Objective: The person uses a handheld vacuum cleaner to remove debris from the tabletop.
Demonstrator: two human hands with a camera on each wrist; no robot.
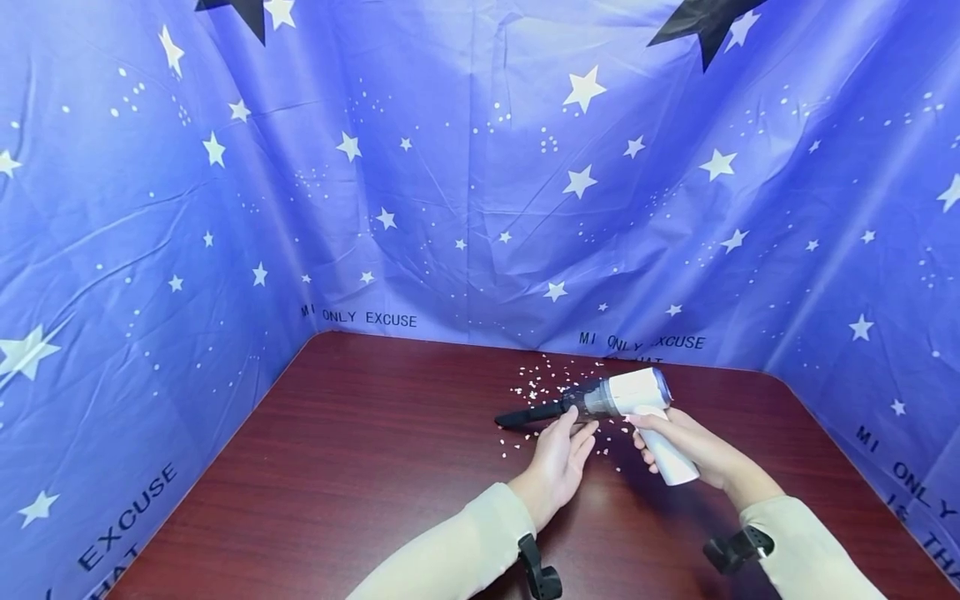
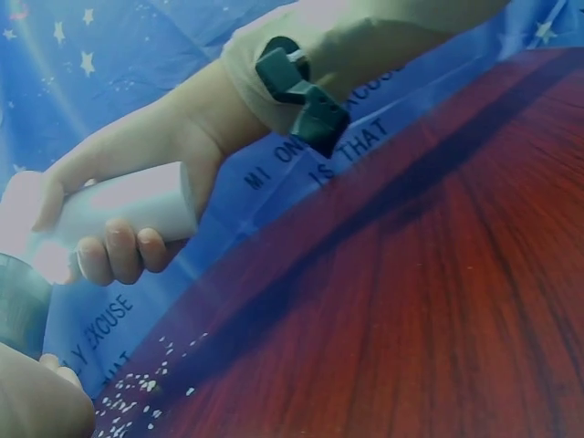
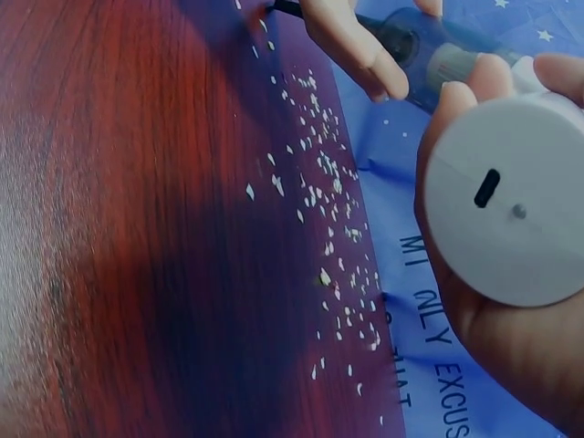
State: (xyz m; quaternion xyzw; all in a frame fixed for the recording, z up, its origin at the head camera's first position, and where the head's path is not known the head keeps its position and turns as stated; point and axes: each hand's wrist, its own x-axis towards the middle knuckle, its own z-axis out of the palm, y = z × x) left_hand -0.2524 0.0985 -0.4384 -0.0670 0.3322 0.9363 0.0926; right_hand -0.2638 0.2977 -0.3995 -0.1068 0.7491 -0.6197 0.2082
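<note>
A white handheld vacuum cleaner (image 1: 636, 392) with a see-through dark front section (image 1: 588, 400) and a long black nozzle (image 1: 528, 414) is held over the table, nozzle pointing left. My right hand (image 1: 693, 446) grips its white handle, fingers wrapped round it in the left wrist view. The left hand (image 1: 557, 467) holds the front section from below, thumb on one side and fingers on the other. Small white scraps (image 1: 534, 387) lie scattered beneath and behind the vacuum. In the right wrist view, the handle's round end (image 3: 511, 228) shows a dark slot.
The dark red wooden table (image 1: 337, 450) carries the scraps near its far edge. Blue star-printed curtains (image 1: 450, 167) hang close along the back and both sides. A black strap mount (image 1: 538, 571) sits on each sleeved wrist.
</note>
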